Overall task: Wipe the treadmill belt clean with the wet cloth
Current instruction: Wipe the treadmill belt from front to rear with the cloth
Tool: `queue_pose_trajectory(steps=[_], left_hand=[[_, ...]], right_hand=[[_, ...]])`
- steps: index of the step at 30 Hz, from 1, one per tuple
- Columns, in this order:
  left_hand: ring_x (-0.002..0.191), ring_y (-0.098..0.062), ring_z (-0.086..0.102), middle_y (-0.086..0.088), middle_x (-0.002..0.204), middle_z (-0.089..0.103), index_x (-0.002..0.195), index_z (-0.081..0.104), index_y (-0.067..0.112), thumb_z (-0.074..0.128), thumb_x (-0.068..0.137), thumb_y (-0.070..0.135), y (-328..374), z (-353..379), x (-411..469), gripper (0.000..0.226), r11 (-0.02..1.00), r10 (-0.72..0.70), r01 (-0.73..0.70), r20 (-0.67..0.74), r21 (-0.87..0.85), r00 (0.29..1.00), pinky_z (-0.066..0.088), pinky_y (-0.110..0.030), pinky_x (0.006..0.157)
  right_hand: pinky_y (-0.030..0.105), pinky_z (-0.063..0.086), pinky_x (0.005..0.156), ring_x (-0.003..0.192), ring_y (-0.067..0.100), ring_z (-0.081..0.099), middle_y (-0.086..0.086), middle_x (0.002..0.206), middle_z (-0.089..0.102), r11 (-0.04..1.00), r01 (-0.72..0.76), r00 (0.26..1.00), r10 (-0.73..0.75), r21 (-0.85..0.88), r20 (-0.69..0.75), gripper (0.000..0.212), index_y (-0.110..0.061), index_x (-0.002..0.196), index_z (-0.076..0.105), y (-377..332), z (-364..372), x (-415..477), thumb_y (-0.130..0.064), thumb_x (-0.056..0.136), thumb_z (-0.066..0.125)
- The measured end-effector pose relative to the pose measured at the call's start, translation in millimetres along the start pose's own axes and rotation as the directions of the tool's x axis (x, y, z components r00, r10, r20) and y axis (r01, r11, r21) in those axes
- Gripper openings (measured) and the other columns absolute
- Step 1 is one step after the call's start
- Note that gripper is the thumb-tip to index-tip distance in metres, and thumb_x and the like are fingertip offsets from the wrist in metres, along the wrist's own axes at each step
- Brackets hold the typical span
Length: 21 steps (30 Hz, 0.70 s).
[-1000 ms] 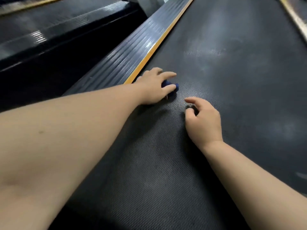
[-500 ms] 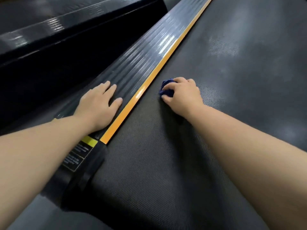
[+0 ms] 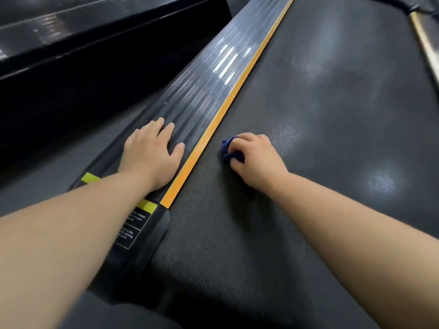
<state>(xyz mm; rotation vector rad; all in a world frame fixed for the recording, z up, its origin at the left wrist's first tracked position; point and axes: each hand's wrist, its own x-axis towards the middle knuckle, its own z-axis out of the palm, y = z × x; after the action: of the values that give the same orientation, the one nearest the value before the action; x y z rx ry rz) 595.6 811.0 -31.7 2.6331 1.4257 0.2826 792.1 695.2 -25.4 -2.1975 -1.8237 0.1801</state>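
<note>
**Cloth [image 3: 228, 150] coming back along the left edge of the belt [image 3: 320, 119]**

Since half a second ago the right hand [image 3: 257, 160] is sitting nearer the person, having drawn the cloth back down the belt. The left hand [image 3: 152, 153] is staying where it was on the side rail [image 3: 202, 91]. A second ago the cloth was under the left hand, out on the belt.

The cloth is a small dark blue wad, bunched up and lying on the textured black belt close to its left edge. It is sitting just beside the orange strip [image 3: 228, 108] but not touching it. Only its left part is showing; the rest is hidden under the right hand.

The right hand is gripping the cloth, with the fingers curled over the top and the thumb tucked against the near side, and is pressing it down onto the belt. The left hand is lying flat and relaxed on the ribbed rail, palm down, with fingers straight and slightly spread, holding nothing. The thumb is reaching toward the orange strip.

Both bare forearms are stretching in from the bottom of the view. Pale hazy patches are showing on the belt ahead of the cloth and out to the right. Under the left forearm, a yellow band [image 3: 148, 205] and a warning label [image 3: 133, 225] are marking the near end of the rail; the label's print is too blurred to read. At far right the other rail [image 3: 425, 41] is running along the belt, and at upper left a dark, glossy machine [image 3: 71, 43] is standing alongside
</note>
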Motion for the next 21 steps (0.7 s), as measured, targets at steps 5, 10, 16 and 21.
queue_pose_trajectory(steps=[5, 10, 16, 21], left_hand=[[0.144, -0.021, 0.018, -0.005, 0.156, 0.023, 0.149, 0.028, 0.017, 0.031, 0.097, 0.049, -1, 0, 0, 0.061, 1.000, 0.013, -0.013, 0.002, -0.002, 1.000, 0.013, -0.041, 0.117], [0.143, -0.022, 0.020, -0.007, 0.155, 0.025, 0.148, 0.031, 0.017, 0.034, 0.096, 0.047, 1, -3, -2, 0.060, 1.000, 0.000, 0.000, 0.000, -0.021, 1.000, 0.015, -0.042, 0.116], [0.142, -0.021, 0.023, -0.004, 0.154, 0.030, 0.145, 0.038, 0.014, 0.036, 0.098, 0.041, 6, -7, -6, 0.054, 0.998, -0.019, 0.018, -0.016, -0.065, 1.000, 0.018, -0.038, 0.114], [0.143, -0.019, 0.022, -0.002, 0.156, 0.024, 0.148, 0.030, 0.013, 0.031, 0.099, 0.034, 10, -4, -7, 0.053, 0.998, -0.045, 0.046, 0.036, -0.031, 0.998, 0.017, -0.037, 0.115]], right_hand=[[0.037, 0.040, 0.092, 0.103, 0.026, 0.045, -0.001, 0.120, 0.055, 0.999, -0.027, 1.000, 0.026, 0.032, 0.016, 0.021, -0.023, 0.106, 0.060, -40, 8, -32, -0.026, 0.085, 0.060], [0.041, 0.045, 0.085, 0.101, 0.027, 0.051, 0.000, 0.123, 0.058, 0.949, 0.314, 0.944, -0.311, -0.014, 0.109, 0.047, -0.029, 0.130, 0.050, -55, 11, -70, -0.028, 0.084, 0.062], [0.044, 0.044, 0.089, 0.107, 0.031, 0.048, 0.000, 0.122, 0.058, 0.992, 0.040, 0.995, -0.050, -0.118, -0.088, 0.037, -0.026, 0.125, 0.057, 14, 14, 7, -0.024, 0.088, 0.055], [0.041, 0.040, 0.093, 0.111, 0.025, 0.046, -0.003, 0.120, 0.057, 0.974, -0.183, 0.968, 0.202, 0.133, -0.148, 0.036, -0.030, 0.122, 0.057, 6, 12, 11, -0.025, 0.086, 0.055]])
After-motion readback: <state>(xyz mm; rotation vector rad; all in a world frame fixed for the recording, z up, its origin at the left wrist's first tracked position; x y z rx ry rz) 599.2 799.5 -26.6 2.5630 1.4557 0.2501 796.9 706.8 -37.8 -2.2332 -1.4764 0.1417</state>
